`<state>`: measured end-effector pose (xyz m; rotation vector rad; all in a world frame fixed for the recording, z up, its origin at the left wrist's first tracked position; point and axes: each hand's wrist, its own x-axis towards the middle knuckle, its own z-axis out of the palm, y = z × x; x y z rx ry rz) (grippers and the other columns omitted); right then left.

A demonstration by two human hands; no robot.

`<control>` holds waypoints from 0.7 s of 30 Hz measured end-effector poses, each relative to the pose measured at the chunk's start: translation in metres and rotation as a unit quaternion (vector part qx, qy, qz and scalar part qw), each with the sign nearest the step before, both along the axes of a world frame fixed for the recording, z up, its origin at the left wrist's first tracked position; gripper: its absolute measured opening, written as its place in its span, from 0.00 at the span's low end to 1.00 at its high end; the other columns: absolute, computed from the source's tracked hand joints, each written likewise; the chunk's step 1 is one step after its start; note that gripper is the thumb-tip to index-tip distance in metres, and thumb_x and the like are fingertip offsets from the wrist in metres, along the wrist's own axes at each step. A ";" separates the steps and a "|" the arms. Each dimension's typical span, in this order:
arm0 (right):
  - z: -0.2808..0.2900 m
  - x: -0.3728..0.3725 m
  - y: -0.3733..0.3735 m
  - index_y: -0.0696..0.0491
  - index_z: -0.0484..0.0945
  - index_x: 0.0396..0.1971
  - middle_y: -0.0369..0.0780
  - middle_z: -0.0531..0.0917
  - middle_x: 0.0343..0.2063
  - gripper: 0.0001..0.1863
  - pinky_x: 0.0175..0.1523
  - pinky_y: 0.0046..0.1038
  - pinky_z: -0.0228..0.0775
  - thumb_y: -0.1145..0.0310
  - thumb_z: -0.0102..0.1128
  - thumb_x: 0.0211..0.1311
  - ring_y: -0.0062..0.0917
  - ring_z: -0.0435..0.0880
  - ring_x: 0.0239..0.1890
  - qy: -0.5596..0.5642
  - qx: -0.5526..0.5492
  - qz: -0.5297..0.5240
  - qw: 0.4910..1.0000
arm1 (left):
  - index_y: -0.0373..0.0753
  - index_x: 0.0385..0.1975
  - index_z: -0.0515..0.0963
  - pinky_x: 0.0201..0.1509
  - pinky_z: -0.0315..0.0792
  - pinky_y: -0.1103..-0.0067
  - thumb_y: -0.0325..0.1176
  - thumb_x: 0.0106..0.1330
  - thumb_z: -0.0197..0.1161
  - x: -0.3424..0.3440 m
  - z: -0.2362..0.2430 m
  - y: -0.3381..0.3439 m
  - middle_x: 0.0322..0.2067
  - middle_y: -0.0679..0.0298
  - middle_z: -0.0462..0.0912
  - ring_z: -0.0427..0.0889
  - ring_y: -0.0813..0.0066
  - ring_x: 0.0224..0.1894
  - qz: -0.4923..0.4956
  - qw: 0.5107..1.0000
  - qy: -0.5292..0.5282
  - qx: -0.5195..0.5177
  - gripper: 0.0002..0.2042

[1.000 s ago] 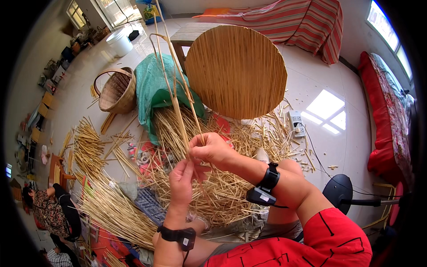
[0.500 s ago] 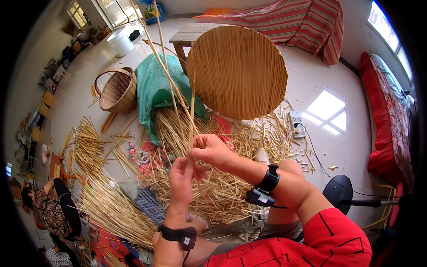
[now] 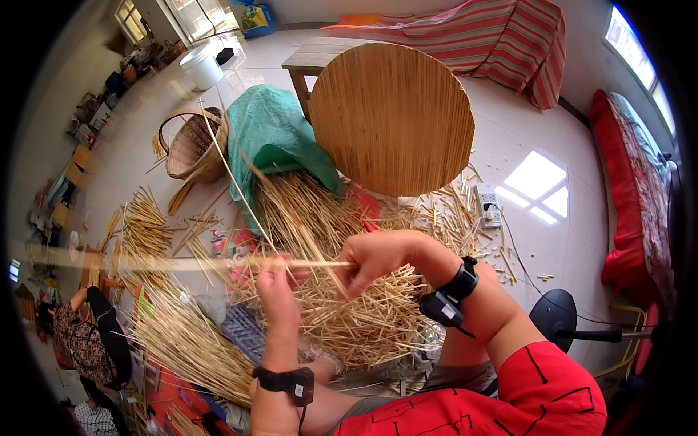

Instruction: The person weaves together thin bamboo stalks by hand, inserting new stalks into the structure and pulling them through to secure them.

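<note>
My left hand (image 3: 278, 291) pinches a thin straw-coloured stalk (image 3: 231, 168) that slants up and away to the left. A second stalk (image 3: 316, 264) runs level across the picture. Its near end is in my closed right hand (image 3: 369, 260), it passes by my left fingertips, and its far part is smeared by motion. Another stalk (image 3: 297, 218) slants up from beside the right hand, partly blurred. Beneath both hands spreads a heap of short cut stalks (image 3: 363, 327). Longer stalks (image 3: 287, 196) stick out of a green woven sack (image 3: 269, 131) just beyond.
A bundle of long stalks (image 3: 189, 345) lies at my left. Past the heap stands a round slatted board (image 3: 392, 120) by a wooden bench (image 3: 323, 51). A wicker basket (image 3: 195, 149) is left of the sack, a power strip (image 3: 488, 203) to the right. Another person (image 3: 83, 334) sits far left.
My hands have moved apart, the right one going right and lower. One stalk has swung from upright to level, pointing left. The thin stalk now leans left from my left hand.
</note>
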<state>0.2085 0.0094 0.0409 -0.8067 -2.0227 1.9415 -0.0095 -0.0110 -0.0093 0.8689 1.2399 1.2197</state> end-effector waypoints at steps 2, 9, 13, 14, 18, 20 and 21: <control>0.009 0.012 0.001 0.55 0.83 0.29 0.32 0.81 0.19 0.10 0.28 0.19 0.65 0.65 0.71 0.49 0.13 0.74 0.23 -0.054 -0.020 0.145 0.988 | 0.37 0.36 0.72 0.26 0.71 0.86 0.36 0.72 0.47 -0.003 0.001 0.001 0.26 0.60 0.82 0.78 0.80 0.22 0.004 1.000 0.026 -0.006 0.10; 0.001 0.015 0.005 0.55 0.83 0.30 0.33 0.83 0.23 0.09 0.30 0.20 0.66 0.67 0.69 0.49 0.14 0.77 0.26 -0.041 0.034 0.148 0.988 | 0.35 0.36 0.72 0.27 0.73 0.86 0.35 0.70 0.51 0.004 -0.005 -0.004 0.25 0.61 0.82 0.78 0.81 0.22 -0.060 0.998 0.010 0.007 0.09; -0.003 0.008 0.000 0.55 0.83 0.36 0.35 0.85 0.27 0.10 0.31 0.19 0.68 0.72 0.65 0.52 0.14 0.78 0.27 -0.008 -0.009 0.187 0.982 | 0.36 0.36 0.72 0.26 0.72 0.87 0.35 0.70 0.52 0.006 -0.006 -0.004 0.25 0.61 0.82 0.78 0.81 0.22 -0.092 0.996 0.002 0.004 0.09; -0.002 0.008 0.000 0.56 0.83 0.35 0.35 0.85 0.27 0.09 0.31 0.19 0.69 0.72 0.65 0.53 0.14 0.78 0.27 0.017 -0.011 0.155 0.988 | 0.36 0.37 0.73 0.26 0.72 0.87 0.35 0.70 0.52 0.006 -0.006 -0.004 0.24 0.61 0.82 0.78 0.81 0.22 -0.096 0.995 0.008 0.001 0.09; -0.005 0.003 0.007 0.59 0.80 0.33 0.33 0.82 0.25 0.10 0.32 0.18 0.69 0.68 0.64 0.58 0.14 0.76 0.26 0.113 0.023 -0.109 0.987 | 0.35 0.36 0.75 0.27 0.72 0.86 0.35 0.70 0.53 0.007 -0.004 -0.007 0.24 0.62 0.81 0.79 0.80 0.23 -0.136 0.989 0.046 -0.017 0.09; -0.005 -0.001 0.012 0.59 0.78 0.33 0.32 0.80 0.24 0.10 0.31 0.16 0.68 0.67 0.64 0.58 0.12 0.75 0.25 0.161 0.023 -0.329 0.930 | 0.35 0.36 0.75 0.31 0.74 0.83 0.33 0.69 0.55 0.014 -0.003 -0.010 0.26 0.61 0.81 0.81 0.77 0.26 -0.168 0.984 0.053 -0.020 0.08; -0.012 -0.001 0.018 0.59 0.78 0.32 0.32 0.80 0.23 0.11 0.29 0.16 0.66 0.66 0.64 0.58 0.12 0.74 0.24 0.158 0.077 -0.413 0.894 | 0.35 0.37 0.75 0.32 0.75 0.82 0.32 0.68 0.55 0.018 -0.005 -0.012 0.26 0.61 0.82 0.81 0.76 0.27 -0.186 0.981 0.057 -0.021 0.07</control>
